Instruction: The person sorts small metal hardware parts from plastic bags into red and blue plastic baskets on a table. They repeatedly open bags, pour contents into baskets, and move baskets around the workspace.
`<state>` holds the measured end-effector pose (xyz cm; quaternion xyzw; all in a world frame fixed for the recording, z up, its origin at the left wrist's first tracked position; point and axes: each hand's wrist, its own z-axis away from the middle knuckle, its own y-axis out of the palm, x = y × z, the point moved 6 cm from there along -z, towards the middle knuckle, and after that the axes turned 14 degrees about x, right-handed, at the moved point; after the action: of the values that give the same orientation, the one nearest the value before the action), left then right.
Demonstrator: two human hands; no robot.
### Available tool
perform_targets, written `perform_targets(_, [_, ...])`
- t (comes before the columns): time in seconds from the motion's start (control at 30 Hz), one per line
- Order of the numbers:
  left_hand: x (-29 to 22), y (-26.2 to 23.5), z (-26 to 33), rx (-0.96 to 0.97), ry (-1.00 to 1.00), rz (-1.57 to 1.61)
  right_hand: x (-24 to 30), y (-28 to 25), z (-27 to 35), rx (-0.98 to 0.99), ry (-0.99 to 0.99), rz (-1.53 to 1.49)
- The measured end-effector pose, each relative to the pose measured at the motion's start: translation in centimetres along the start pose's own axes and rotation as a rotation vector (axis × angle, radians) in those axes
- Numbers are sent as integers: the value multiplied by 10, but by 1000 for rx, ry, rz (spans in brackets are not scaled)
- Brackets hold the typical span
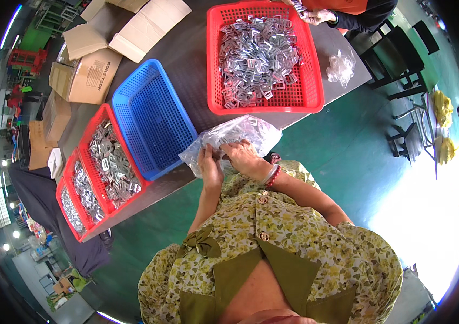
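A clear plastic bag with metal pieces showing through it lies at the table's near edge, just in front of my body. My left hand is closed on the bag's near left part, fingers pointing up. Beside it, my right hand grips the same bag with bent fingers. Both hands are close together, and the bag's opening cannot be made out. Just left of the bag stands a blue plastic basket with nothing in it. Beyond the bag, a large red basket holds a heap of metal buckles.
Smaller red baskets of metal parts line the table's left side. Open cardboard boxes stand at the far left. A crumpled clear bag lies right of the large basket. Across the table, another person's hand works by that basket's far corner.
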<state>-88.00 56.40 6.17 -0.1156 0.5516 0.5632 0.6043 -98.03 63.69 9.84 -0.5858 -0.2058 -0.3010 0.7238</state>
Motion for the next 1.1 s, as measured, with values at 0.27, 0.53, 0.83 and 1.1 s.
perform_targets(0.27, [-7,1,-9,-57,12,55,15,-12,5,-169,-143,170])
perform_targets(0.53, [-41,24,-16,-90,186,-690,2,-22,9,-134,-158,-77])
perform_targets(0.83, [-75,43,-15,396,397,-1434,4,-27,23,-183,-89,2])
perform_targets(1.1, [-72,22,-20,479,470,-1707,4,-25,27,-102,-68,62])
